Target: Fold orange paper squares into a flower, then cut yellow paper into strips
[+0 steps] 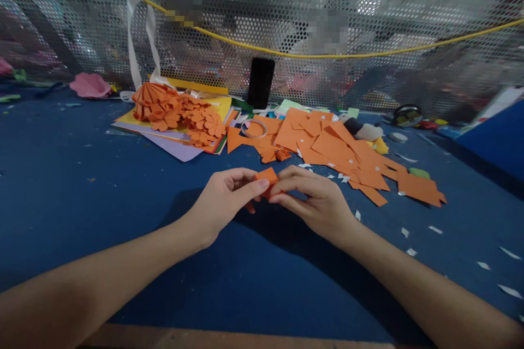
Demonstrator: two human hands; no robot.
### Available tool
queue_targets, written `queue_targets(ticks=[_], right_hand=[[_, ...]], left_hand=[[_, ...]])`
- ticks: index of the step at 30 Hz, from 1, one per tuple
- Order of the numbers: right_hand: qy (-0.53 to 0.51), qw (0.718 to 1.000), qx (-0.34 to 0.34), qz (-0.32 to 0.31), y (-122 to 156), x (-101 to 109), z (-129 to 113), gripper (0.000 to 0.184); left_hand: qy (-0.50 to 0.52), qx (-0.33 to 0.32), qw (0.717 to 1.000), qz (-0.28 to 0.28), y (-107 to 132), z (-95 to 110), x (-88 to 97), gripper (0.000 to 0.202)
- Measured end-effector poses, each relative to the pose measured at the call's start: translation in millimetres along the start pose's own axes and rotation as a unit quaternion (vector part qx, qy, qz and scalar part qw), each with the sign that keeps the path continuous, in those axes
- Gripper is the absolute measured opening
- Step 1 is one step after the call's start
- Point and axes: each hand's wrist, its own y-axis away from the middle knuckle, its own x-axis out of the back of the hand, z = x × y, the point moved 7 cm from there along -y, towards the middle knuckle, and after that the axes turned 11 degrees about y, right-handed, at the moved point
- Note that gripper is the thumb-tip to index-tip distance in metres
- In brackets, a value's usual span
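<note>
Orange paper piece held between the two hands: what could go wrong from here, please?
1. The orange paper piece is small and pinched only by the fingertips of the left hand and right hand; it could slip or crease crookedly.
2. If dropped, it might be hard to find among the orange scraps of the same colour just behind the hands.
3. A forearm sweep could scatter the white paper bits on the blue table.
</note>
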Motion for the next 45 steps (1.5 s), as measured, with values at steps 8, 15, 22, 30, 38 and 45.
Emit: queue_targets(ticks=[8, 15, 22, 30, 38, 45], right_hand=[[-0.168, 0.955, -0.24, 0.056, 8.0, -6.7, 27.2, 0.036], [-0.204, 0.921, -0.331, 0.009, 14.5, -17.9, 32.3, 0.018], [-0.218, 0.906, -0.362, 0.005, 19.5, -18.3, 41.2, 0.023], [-0.33, 0.879, -0.342, 0.029, 16.4, -22.3, 38.4, 0.025], [-0.32, 0.881, -0.344, 0.049, 17.6, -20.9, 38.8, 0.02], [-0.244, 0.899, -0.354, 0.078, 19.7, -14.9, 39.8, 0.028]], left_hand=[[-0.013, -0.014, 0.999, 0.042, -1.4, 1.5, 6.4, 0.019], [0.025, -0.003, 0.999, 0.018, -1.0, -0.4, 1.7, 0.015], [-0.049, -0.04, 0.998, 0.013, -2.0, 5.2, 4.9, 0.018], [0.003, -0.031, 0.998, 0.049, -1.3, 4.9, 6.5, 0.021], [-0.001, -0.043, 0.998, 0.043, 1.2, 4.3, 4.8, 0.019], [-0.069, -0.054, 0.995, 0.051, 5.1, 8.1, 4.8, 0.023]])
